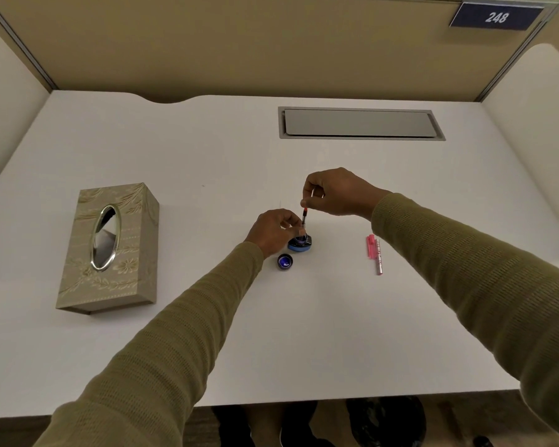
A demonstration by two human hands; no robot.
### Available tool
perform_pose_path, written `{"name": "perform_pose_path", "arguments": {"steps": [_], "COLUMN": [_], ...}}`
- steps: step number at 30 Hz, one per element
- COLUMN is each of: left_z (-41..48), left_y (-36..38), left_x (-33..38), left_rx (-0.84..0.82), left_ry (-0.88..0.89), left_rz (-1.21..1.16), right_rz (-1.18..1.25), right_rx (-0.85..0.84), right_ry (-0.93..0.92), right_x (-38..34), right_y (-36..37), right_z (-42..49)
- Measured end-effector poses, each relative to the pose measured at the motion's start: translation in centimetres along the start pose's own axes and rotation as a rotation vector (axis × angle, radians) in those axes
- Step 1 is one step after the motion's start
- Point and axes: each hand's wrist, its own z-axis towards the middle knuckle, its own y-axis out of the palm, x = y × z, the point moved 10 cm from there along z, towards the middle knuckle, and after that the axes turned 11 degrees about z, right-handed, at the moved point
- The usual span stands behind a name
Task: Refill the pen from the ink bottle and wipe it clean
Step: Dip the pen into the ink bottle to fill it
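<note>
A small blue ink bottle stands open on the white desk, and my left hand grips it from the left. My right hand pinches the top of a thin pen section, held upright with its lower end in the bottle's mouth. The bottle's blue cap lies upturned just in front of the bottle. Further right on the desk lie the pink pen parts, side by side.
A beige tissue box with an oval metal opening sits at the left of the desk. A grey cable hatch is set into the desk at the back. Partition walls surround the desk on three sides.
</note>
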Motion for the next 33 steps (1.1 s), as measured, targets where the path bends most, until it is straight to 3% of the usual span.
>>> {"name": "perform_pose_path", "arguments": {"steps": [33], "left_z": [-0.34], "left_y": [-0.2], "left_x": [0.26], "left_rx": [-0.012], "left_ry": [0.009], "left_rz": [-0.01], "right_rz": [-0.037], "right_rx": [-0.001], "right_ry": [0.008], "right_x": [0.05], "right_y": [0.26], "right_z": [0.26]}}
